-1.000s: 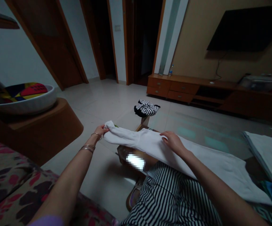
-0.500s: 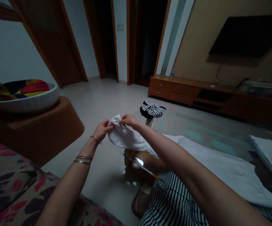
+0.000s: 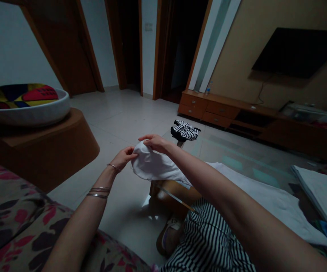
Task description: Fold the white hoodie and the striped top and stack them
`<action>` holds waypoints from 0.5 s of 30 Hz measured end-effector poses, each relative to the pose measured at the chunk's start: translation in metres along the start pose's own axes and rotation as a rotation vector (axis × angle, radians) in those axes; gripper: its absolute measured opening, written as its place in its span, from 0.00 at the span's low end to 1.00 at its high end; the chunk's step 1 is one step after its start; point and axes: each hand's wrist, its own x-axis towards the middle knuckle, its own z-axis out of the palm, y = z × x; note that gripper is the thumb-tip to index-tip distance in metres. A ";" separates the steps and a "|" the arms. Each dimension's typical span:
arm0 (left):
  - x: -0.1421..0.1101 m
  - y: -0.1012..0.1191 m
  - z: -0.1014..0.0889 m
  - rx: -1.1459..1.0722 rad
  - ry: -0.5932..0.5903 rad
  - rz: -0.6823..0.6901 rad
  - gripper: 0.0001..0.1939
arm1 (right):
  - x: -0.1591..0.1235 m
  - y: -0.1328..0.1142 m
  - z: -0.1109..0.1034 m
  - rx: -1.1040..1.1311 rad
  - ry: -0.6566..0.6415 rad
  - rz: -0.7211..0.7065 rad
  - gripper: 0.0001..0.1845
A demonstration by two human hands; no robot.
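Now right hand (image 3: 156, 142) nearer left hand (image 3: 123, 158), both holding white cloth (image 3: 155, 168)

No text, brand or number can be read. Dark marks like lettering (image 3: 45, 91) stand on the red part of the multicoloured item (image 3: 19, 99) in the white basin (image 3: 39, 116), too blurred to make out.

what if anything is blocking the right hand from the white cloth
Nothing visible: the right hand is on the upper edge of the white cloth, beside the left hand, which pinches the same end. The black-and-white striped bundle lies beyond them, not between.
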 end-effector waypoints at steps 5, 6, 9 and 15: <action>-0.003 -0.003 0.003 -0.011 0.099 -0.032 0.21 | 0.012 0.014 0.008 -0.296 0.209 -0.075 0.19; -0.002 -0.005 0.002 0.019 0.154 -0.048 0.21 | 0.012 0.016 0.004 -0.370 0.270 -0.088 0.19; 0.006 -0.013 -0.005 0.124 0.289 -0.102 0.25 | 0.001 0.026 -0.020 -0.552 0.411 -0.112 0.16; 0.008 -0.022 -0.012 0.258 0.246 -0.276 0.25 | -0.088 0.073 -0.078 -0.959 0.504 -0.099 0.16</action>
